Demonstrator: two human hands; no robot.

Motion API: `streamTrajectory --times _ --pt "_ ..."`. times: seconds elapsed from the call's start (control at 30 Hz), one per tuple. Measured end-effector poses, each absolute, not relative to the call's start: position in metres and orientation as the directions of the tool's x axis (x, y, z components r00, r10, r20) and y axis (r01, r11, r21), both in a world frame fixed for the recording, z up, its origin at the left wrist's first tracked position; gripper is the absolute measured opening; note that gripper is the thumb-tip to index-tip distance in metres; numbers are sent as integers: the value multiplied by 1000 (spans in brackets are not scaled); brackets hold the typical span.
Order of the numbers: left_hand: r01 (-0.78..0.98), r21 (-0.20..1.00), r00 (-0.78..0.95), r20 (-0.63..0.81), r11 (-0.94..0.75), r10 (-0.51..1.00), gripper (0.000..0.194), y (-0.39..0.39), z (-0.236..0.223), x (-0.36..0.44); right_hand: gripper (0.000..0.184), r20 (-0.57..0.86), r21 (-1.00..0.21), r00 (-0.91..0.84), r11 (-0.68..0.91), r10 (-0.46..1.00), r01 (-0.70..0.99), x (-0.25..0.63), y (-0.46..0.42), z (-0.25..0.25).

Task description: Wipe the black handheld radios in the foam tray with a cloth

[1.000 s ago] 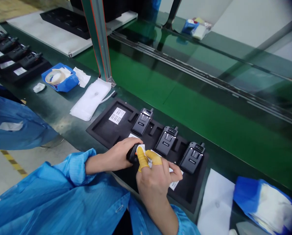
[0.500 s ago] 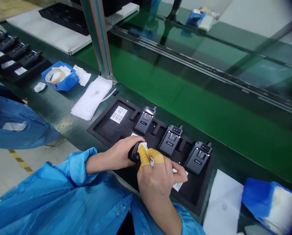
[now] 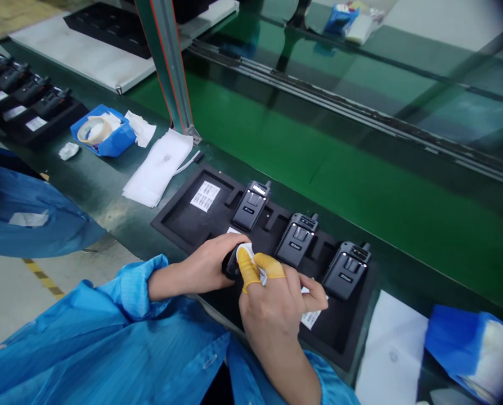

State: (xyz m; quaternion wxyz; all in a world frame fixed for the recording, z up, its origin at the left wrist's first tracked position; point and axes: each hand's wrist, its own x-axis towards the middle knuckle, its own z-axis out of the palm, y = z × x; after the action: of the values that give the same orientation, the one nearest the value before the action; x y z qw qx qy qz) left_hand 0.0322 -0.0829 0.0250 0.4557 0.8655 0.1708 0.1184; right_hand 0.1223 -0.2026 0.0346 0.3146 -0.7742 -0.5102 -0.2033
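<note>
Black casing shows on the handset [image 3: 230,265] clamped by the left hand's fingers [image 3: 224,241] above the tray's [image 3: 182,218] near side, seemingly mid-wipe under white cloth [image 3: 247,246] pinched in the right hand's fingers [image 3: 247,267], while three radios [image 3: 296,241] lie seated, whether wiped unclear.

Left hand [image 3: 212,261]: curled in a grip, close beside the right hand
Left sleeve [image 3: 139,287]: blue, cuff bunched above the bare wrist [image 3: 161,282]
Right hand [image 3: 272,301]: back upward, two yellow-sheathed fingers [image 3: 248,271] bent in a pinch
Right forearm [image 3: 297,365]: bare above the blue cuff [image 3: 331,385], slanting toward the left hand
</note>
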Motion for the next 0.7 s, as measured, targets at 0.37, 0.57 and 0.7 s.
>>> streamTrajectory --times 0.37,0.57,0.7 --pt "188 826 920 41 -531 390 56 -84 25 32 26 630 -243 368 -276 684 930 131 -210 33" --pt "182 820 921 51 -543 386 57 -85 17 30 23 608 -229 388 -315 692 921 122 -202 37" --pt "143 824 922 90 -548 376 58 -88 15 32 20 595 -176 411 -387 690 905 116 -203 40"
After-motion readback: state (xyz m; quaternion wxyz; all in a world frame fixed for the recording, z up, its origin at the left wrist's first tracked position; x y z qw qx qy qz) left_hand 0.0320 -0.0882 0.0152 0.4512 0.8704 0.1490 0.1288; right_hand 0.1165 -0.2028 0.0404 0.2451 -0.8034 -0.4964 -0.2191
